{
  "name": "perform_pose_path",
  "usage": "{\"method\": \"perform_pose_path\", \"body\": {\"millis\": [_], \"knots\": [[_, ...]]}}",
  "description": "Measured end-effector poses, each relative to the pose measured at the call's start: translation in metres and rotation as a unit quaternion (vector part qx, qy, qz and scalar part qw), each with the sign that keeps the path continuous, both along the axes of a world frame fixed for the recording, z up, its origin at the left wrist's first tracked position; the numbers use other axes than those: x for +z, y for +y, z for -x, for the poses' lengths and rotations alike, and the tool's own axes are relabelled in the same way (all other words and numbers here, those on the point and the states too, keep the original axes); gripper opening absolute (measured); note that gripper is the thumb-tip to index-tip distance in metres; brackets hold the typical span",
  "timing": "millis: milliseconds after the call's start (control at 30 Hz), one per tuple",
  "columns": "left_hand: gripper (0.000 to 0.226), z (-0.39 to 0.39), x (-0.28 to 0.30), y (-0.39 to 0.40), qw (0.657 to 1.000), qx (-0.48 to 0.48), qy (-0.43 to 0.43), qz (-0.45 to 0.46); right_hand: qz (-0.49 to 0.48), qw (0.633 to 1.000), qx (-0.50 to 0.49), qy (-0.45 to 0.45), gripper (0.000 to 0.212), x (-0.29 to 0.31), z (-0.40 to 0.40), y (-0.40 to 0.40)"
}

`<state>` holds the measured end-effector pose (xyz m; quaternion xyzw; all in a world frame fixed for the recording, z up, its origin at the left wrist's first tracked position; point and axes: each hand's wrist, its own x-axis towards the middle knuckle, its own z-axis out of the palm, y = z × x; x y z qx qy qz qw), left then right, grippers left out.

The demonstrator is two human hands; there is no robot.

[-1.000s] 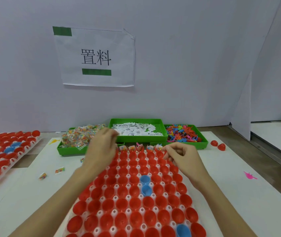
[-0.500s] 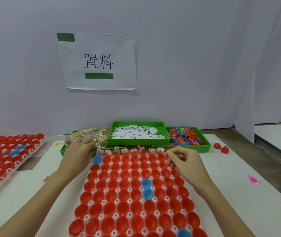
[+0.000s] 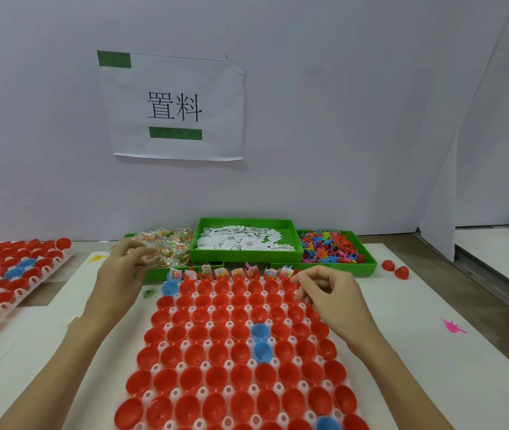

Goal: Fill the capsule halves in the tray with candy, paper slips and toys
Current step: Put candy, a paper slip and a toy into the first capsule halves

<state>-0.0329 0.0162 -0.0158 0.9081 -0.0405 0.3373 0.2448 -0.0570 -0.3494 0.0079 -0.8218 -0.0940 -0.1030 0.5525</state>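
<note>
Left hand [image 3: 119,274] reaching into the heap of clear-wrapped multicoloured candy [image 3: 166,246] in the leftmost green plastic bin [image 3: 154,274]; fingers curled among the wrappers, blurred, so cannot tell whether a piece is pinched or not. Right hand [image 3: 330,296] hovering over the far right corner of the tray, fingers drawn in to a narrow pinch near the tips; contents of that pinch too small to make out.

White moulded tray [image 3: 212,311] of red plastic capsule halves [image 3: 240,352] lying directly below both hands on a white board [image 3: 417,321]; a few blue halves [image 3: 261,352] scattered among the red. Far row only filled: slips and coloured bits poking out of each cup [image 3: 237,273]. All nearer rows bare.

Beyond the tray: middle green bin of white printed paper slips [image 3: 237,242], right green bin of small bright plastic toys [image 3: 327,249]. Second tray of red halves [image 3: 8,274] off to the left. Two loose red halves [image 3: 395,268] right of the bins; a pink toy [image 3: 453,326] and one stray candy [image 3: 149,293] on the board.

Step in hand, by judgement: fetching candy to begin the second row. Task barely begun. Next move calls for lifting only a few pieces clear of the heap, then dropping one per cup, left to right, without nudging the light halves out of their seats.
</note>
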Motion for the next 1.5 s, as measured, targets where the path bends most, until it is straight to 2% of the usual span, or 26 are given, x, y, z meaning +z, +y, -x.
{"method": "perform_pose_path", "body": {"millis": [67, 200, 333, 400, 533, 767, 867, 1033, 1167, 1267, 1333, 1433, 1500], "knots": [[0.033, 0.001, -0.001, -0.003, 1.000, 0.014, 0.002, 0.015, 0.000, 1.000, 0.001, 0.000, 0.019, 0.000, 0.000, 0.000], [0.014, 0.002, -0.002, -0.004, 0.999, 0.039, -0.007, 0.031, 0.006, 1.000, 0.001, 0.000, 0.019, 0.000, 0.000, 0.000], [0.011, 0.007, 0.004, -0.005, 0.998, 0.053, -0.020, 0.022, 0.005, 1.000, -0.001, -0.001, 0.019, -0.001, -0.001, 0.000], [0.008, 0.010, 0.019, -0.008, 0.997, 0.050, -0.030, 0.052, 0.006, 1.000, -0.003, -0.002, 0.019, 0.000, -0.001, -0.001], [0.008, 0.025, 0.048, -0.026, 0.984, -0.034, -0.031, 0.170, 0.006, 1.000, -0.005, -0.004, 0.019, 0.000, 0.001, -0.001], [0.026, 0.077, 0.025, -0.065, 0.954, -0.152, 0.046, 0.254, 0.011, 1.000, -0.002, -0.012, 0.017, 0.001, 0.003, 0.001], [0.020, 0.088, 0.015, -0.067, 0.942, -0.176, 0.054, 0.279, 0.015, 1.000, -0.001, -0.017, 0.018, 0.001, 0.004, 0.000], [0.025, 0.097, 0.011, -0.057, 0.943, -0.205, 0.055, 0.257, 0.032, 0.999, -0.001, -0.044, 0.016, 0.006, 0.003, -0.001], [0.014, 0.096, 0.012, -0.053, 0.946, -0.223, 0.051, 0.231, 0.098, 0.992, -0.033, -0.078, 0.016, 0.009, -0.006, 0.005], [0.016, 0.098, 0.014, -0.058, 0.949, -0.227, 0.044, 0.214, 0.164, 0.979, -0.046, -0.112, 0.020, 0.014, -0.022, 0.013], [0.016, 0.100, 0.014, -0.060, 0.952, -0.222, 0.038, 0.205, 0.205, 0.969, -0.049, -0.128, 0.027, 0.018, -0.038, 0.018], [0.008, 0.100, 0.015, -0.059, 0.958, -0.218, 0.033, 0.186, 0.250, 0.960, -0.044, -0.117, 0.051, 0.026, -0.066, 0.028], [0.014, 0.101, 0.017, -0.059, 0.961, -0.220, 0.026, 0.163, 0.287, 0.953, -0.037, -0.094, 0.056, 0.028, -0.085, 0.030]]}}
